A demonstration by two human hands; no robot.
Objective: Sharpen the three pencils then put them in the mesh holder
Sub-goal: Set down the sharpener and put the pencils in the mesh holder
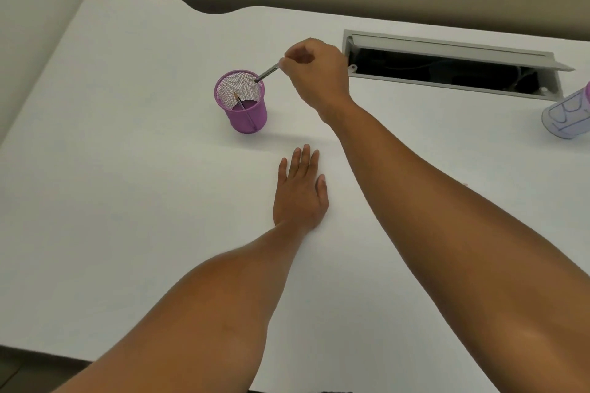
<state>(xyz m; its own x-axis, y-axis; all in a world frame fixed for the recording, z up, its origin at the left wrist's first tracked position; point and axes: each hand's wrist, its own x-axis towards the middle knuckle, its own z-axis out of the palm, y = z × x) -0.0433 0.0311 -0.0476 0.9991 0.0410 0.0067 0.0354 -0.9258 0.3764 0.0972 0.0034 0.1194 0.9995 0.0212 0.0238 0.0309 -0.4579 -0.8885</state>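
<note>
A purple mesh holder (247, 116) stands upright on the white desk (127, 169), left of centre. One pencil (238, 99) leans inside it, tip up. My right hand (314, 73) is just right of the holder's rim, fingers pinched on the top end of a second dark pencil (267, 73). That pencil slants down to the left, its lower end at the holder's rim. My left hand (300, 191) lies flat on the desk nearer to me, palm down, fingers together, holding nothing.
An open cable slot (447, 70) with a raised grey lid is set in the desk behind my right hand. A pale lilac translucent object (568, 115) sits at the right edge. A partition wall rises at the left, and the desk's near edge runs along the bottom.
</note>
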